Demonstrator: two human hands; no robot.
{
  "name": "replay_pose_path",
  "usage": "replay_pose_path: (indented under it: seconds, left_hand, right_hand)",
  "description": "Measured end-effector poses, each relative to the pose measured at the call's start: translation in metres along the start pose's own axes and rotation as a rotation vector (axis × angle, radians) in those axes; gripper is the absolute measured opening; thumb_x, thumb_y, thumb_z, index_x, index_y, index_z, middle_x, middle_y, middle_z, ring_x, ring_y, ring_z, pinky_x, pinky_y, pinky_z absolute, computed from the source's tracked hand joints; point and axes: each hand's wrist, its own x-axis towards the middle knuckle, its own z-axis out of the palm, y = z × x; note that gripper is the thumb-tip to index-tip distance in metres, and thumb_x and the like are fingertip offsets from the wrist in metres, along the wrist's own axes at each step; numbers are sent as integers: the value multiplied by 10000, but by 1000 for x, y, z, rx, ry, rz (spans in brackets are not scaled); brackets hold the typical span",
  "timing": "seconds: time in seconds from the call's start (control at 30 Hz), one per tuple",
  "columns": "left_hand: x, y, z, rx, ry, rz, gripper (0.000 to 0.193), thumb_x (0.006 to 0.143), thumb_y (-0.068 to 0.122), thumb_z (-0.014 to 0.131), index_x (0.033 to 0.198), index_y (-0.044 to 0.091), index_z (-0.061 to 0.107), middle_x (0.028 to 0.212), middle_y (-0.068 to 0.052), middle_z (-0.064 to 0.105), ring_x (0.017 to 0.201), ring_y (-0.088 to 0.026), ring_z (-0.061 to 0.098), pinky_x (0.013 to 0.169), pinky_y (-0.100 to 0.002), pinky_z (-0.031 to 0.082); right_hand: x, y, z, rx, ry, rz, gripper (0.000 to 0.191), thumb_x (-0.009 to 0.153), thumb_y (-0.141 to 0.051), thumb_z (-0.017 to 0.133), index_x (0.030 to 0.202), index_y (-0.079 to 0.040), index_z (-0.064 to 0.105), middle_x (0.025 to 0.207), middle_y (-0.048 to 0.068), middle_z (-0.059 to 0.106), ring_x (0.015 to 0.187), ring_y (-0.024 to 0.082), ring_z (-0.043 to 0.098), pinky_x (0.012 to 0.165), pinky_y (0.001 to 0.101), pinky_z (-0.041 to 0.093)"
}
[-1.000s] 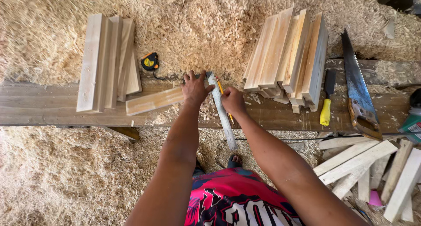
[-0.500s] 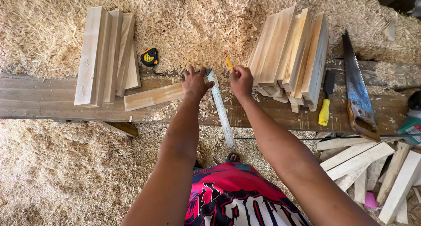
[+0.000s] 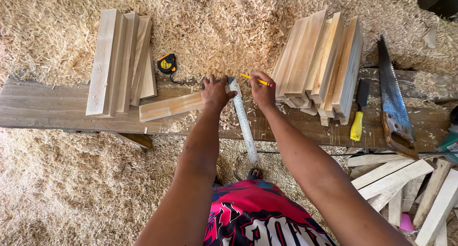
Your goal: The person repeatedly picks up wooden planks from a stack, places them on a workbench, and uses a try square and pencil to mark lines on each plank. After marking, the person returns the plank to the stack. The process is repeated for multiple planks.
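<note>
1. Since half a second ago the right hand [image 3: 262,91] has swung the yellow pencil [image 3: 256,80] from pointing up and away to lying nearly level, its tip now aimed at the top of the metal square [image 3: 243,119]. The left hand [image 3: 214,91] has not shifted.
2. The short plank [image 3: 171,106] lies flat on the surface [image 3: 47,107], its right end under the left hand, near the middle of the bench.
3. The left hand's fingers press down, spread over the plank end and the head of the square, it seems to pin both so neither slides. They are pressing rather than wrapped around anything.
4. The square's blade runs across the plank end and hangs out over the near edge of the surface, giving a straight edge at right angles.
5. The right hand's fingers are pinched on the pencil, holding it low beside the blade.
6. Further out, a stack of planks [image 3: 119,60] lies to the left, with a tape measure [image 3: 167,63] beside it.
7. A second stack [image 3: 319,60] leans on the right, within easy reach.
8. A yellow-handled tool [image 3: 358,119] and a handsaw [image 3: 393,103] lie beyond it. Wood shavings [image 3: 214,26] cover the ground.
</note>
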Motion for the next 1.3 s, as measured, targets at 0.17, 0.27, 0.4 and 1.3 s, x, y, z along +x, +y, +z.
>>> replay_pose_path:
  seconds: [0.17,0.27,0.4,1.3]
  left_hand:
    - [-1,1,-3,7,-7,-8,836,821,675,739,1536,396,407,1559,-138,348,1427,-388,367,1110,-580,431]
    - [-2,1,-4,4,-4,-11,838,814,675,742,1532,397,411,1552,-134,353,1422,-385,372,1101,-570,443]
    - [-2,2,-5,-10,-6,-14,821,815,668,748,1522,400,428,1548,-133,358,1421,-387,379,1116,-573,431]
    - [-1,1,-1,-2,-6,-22,825,827,671,729,1534,398,403,1591,-146,313,1453,-410,344,1113,-602,427]
  right_hand:
    - [-17,-6,2,-124,17,-46,76,937,-65,683,963,2,707,869,98,755,794,142,723,694,289,563]
    - [-22,-15,4,-91,20,-34,81,931,-70,688,952,7,693,836,81,743,763,122,711,669,277,556]
    - [-25,-24,4,-87,32,-57,66,916,-58,703,930,6,696,807,80,737,733,114,708,644,271,547]
    - [-49,-54,-23,-159,-98,-3,133,837,-63,625,724,-40,559,611,25,571,551,77,529,507,270,410]
